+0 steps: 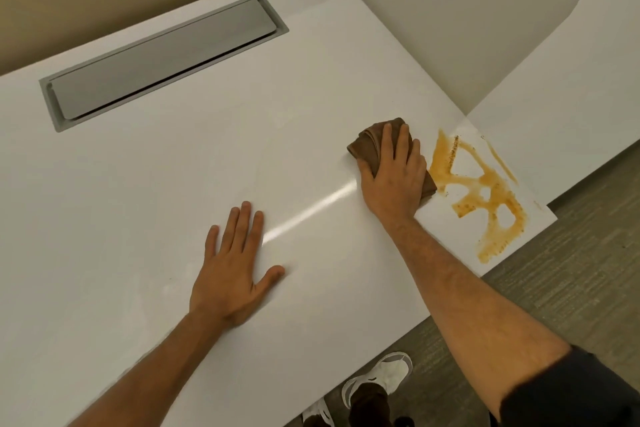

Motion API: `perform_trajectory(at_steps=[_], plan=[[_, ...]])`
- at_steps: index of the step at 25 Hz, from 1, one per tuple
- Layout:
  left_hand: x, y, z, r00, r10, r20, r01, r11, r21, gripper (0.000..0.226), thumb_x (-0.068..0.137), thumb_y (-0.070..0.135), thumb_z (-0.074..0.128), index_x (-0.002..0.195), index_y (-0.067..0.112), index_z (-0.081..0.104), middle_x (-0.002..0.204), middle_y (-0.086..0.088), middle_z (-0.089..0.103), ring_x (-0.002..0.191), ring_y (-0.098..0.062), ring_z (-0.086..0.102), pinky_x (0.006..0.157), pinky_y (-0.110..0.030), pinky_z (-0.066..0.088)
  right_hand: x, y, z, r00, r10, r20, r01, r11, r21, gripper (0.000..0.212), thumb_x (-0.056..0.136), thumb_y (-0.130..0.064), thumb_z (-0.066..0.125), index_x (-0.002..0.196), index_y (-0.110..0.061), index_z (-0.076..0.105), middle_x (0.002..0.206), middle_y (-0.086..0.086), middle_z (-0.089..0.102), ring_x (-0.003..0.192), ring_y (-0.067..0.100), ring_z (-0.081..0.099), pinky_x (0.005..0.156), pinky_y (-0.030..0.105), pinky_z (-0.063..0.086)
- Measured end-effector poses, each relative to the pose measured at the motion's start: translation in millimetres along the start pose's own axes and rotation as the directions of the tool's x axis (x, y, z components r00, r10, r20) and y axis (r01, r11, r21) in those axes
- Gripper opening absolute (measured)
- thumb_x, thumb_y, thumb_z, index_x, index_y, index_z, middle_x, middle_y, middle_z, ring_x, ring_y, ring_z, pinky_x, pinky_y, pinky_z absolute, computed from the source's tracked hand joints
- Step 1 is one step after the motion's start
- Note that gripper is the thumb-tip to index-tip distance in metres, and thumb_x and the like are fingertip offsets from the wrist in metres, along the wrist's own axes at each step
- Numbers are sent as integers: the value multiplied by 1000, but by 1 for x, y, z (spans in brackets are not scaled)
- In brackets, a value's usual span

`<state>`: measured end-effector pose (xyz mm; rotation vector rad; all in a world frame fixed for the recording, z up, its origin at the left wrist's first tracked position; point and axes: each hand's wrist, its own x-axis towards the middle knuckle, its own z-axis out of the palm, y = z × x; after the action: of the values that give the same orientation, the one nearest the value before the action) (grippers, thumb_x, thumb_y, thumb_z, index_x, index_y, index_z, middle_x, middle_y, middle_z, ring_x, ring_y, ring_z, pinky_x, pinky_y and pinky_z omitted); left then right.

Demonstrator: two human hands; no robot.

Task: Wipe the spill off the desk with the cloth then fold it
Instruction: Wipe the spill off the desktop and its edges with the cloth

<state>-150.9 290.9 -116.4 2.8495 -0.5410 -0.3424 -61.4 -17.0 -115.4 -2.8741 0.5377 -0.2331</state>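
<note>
Most of the orange spill (485, 187) lies right of the bunched cloth (367, 142) under the flat right hand (391, 173) – left hand (232, 270) spread empty on the bench (173, 184) – so wiping right risks pushing it off the near-right edge.

Glossy white laminate desk (173, 184), grey rectangular cable hatch (162, 61) recessed at back. On top: bunched brown cloth (367, 144) touching orange-brown smeared spill (485, 191) at right corner; both hands resting on it.
</note>
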Motion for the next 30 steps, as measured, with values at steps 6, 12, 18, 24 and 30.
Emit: perform_trajectory(at_steps=[6, 12, 18, 24, 30], plan=[[1, -1, -4, 1000, 8, 6, -8, 999, -31, 89, 99, 76, 14, 167, 22, -5, 175, 2, -15, 161, -16, -12, 129, -41, -9, -8, -36, 0, 973, -213, 85, 206, 975, 81, 68, 98, -44, 50, 159, -23, 28, 166, 11, 25, 141, 39, 38, 115, 50, 31], [-1, -1, -5, 1000, 21, -5, -21, 998, -55, 90, 98, 76, 10, 167, 19, -3, 175, 1, -10, 162, -16, -10, 130, -45, -3, -146, -11, -10, 847, -520, 110, 492, 846, 205, 71, 94, -48, 55, 158, -30, 29, 167, 3, 25, 144, 35, 36, 115, 51, 32], [-1, -1, -4, 1000, 13, -18, -13, 999, -38, 89, 100, 74, 12, 166, 17, -6, 175, 1, -10, 162, -16, -10, 129, -45, -2, -130, 18, -15, 910, -407, 82, 393, 908, 144, 73, 87, -25, 59, 156, -21, 34, 162, 8, 36, 140, 37, 43, 113, 57, 35], [-1, -1, -3, 999, 12, -32, -14, 997, -74, 90, 102, 72, 20, 166, 14, -5, 176, 0, -10, 162, -17, -8, 129, -44, -2, -22, -46, -3, 998, 20, 59, -22, 999, 33, 65, 101, -32, 51, 158, -11, 27, 162, 18, 30, 143, 40, 37, 115, 51, 32], [0, -2, -3, 999, 15, -40, -18, 996, -89, 94, 101, 74, 20, 166, 11, -4, 175, -5, -9, 162, -21, -7, 129, -46, 2, 62, -100, 20, 980, -89, 178, 82, 995, 50, 73, 102, -52, 41, 161, -18, 15, 168, 17, 14, 149, 41, 22, 120, 52, 19]])
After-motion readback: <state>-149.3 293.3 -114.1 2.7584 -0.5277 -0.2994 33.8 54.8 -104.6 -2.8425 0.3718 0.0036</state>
